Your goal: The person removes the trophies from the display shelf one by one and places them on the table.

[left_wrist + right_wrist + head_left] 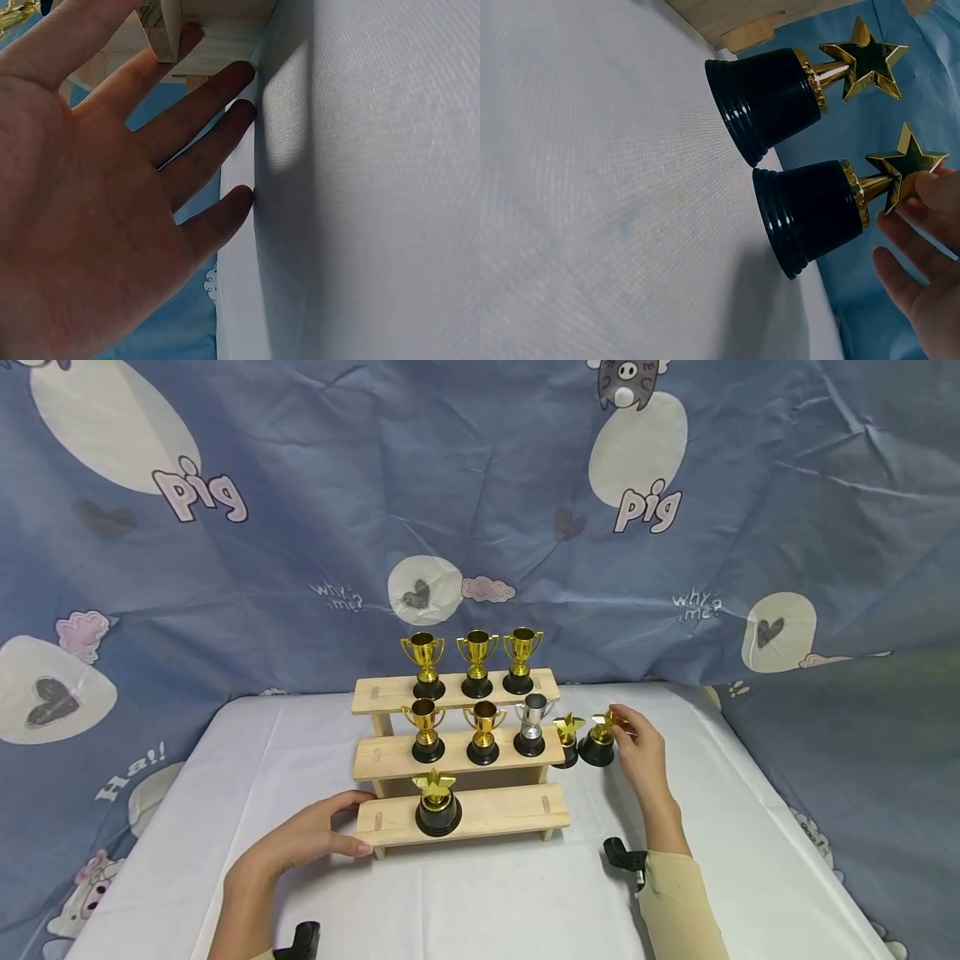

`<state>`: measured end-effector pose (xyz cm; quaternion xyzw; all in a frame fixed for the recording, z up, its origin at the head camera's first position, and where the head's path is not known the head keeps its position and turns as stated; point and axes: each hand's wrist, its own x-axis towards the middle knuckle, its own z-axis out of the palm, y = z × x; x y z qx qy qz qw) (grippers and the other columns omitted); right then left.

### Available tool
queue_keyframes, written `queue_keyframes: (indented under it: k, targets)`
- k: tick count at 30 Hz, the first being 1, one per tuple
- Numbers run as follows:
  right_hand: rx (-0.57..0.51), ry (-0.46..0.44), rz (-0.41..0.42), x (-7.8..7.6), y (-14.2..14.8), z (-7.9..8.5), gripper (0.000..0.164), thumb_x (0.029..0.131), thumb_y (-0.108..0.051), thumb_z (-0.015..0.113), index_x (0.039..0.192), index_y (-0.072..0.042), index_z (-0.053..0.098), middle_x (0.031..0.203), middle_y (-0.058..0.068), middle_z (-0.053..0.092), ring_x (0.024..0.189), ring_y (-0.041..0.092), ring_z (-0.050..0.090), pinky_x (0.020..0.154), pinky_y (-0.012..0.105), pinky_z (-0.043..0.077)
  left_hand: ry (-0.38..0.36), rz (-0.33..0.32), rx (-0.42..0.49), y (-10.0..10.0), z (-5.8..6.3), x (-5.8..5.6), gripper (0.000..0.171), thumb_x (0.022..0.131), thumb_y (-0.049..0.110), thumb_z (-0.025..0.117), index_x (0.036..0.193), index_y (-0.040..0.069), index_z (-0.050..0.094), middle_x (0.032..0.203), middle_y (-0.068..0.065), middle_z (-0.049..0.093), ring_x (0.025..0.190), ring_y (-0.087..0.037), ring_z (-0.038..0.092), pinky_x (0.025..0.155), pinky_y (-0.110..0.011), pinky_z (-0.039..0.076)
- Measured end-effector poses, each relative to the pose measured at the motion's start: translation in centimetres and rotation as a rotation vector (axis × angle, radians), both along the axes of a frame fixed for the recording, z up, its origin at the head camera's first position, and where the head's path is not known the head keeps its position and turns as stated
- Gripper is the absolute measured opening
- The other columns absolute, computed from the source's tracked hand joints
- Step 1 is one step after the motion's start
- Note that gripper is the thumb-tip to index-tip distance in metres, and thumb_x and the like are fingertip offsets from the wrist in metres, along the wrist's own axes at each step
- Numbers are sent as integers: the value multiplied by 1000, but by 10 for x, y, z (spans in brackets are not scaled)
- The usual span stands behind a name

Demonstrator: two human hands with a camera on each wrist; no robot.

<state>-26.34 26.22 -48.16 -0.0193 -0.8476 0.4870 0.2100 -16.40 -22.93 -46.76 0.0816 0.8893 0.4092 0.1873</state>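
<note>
A creased blue curtain (pixel 480 468) fills the head view's upper half, with "pig" lettering (pixel 200 491) at upper left and upper right. A white tablecloth (pixel 465 910) spreads below. A pink-eared print (pixel 88 892), possibly a bear, sits lower left.

Cups (pixel 477 652) stand on the rack (pixel 504 810) — two star trophies (pixel 597 750) to its right.

My left hand (pixel 311 835) nearer me, fingers (pixel 193 114) spread and nearly straight, thumb (pixel 352 845) set apart, my right hand (pixel 641 752) farther forward, thumb (pixel 940 193) and fingertips (pixel 886 219) pinching, lower fingers (pixel 898 279) loosely bent, both forearms (pixel 665 827) slanting inward
</note>
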Motion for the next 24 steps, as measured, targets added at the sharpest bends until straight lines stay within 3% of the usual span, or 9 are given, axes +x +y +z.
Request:
queue_keyframes:
  k: [7, 9, 16, 21, 24]
  targets:
    - [-39, 100, -37, 1, -1, 4, 44, 91, 3, 64, 134, -6, 60, 126, 18, 65, 111, 33, 63, 95, 43, 50, -8, -1, 8, 0, 0, 1, 77, 71, 34, 86, 139, 16, 56, 147, -17, 52, 142, -44, 38, 109, -67, 32]
    - [-40, 130, -65, 2, 0, 5, 44, 90, 1, 66, 133, -8, 61, 125, 17, 66, 113, 31, 62, 98, 47, 48, -5, -6, 6, 0, 0, 1, 77, 71, 35, 85, 139, 16, 55, 148, -17, 51, 142, -44, 38, 110, -68, 32]
    - [-33, 215, -97, 7, 1, 10, 40, 88, 1, 70, 127, -8, 66, 120, 14, 69, 114, 26, 61, 96, 45, 47, -1, -15, -4, -1, 0, -1, 79, 72, 37, 85, 141, 15, 54, 151, -18, 47, 144, -45, 35, 111, -68, 30]
    - [-3, 251, -72, 10, -1, 18, 37, 87, 1, 70, 123, -8, 69, 118, 11, 70, 109, 14, 61, 96, 29, 44, -9, -8, -9, -1, -1, 0, 80, 71, 38, 85, 141, 15, 54, 151, -19, 46, 144, -45, 34, 110, -68, 30]
    - [13, 259, -38, 10, -4, 23, 36, 88, -1, 70, 123, -9, 69, 117, 11, 71, 109, 15, 62, 96, 25, 42, -14, -1, -6, -1, -2, 0, 80, 71, 37, 85, 141, 15, 54, 151, -18, 47, 144, -45, 35, 110, -68, 30]
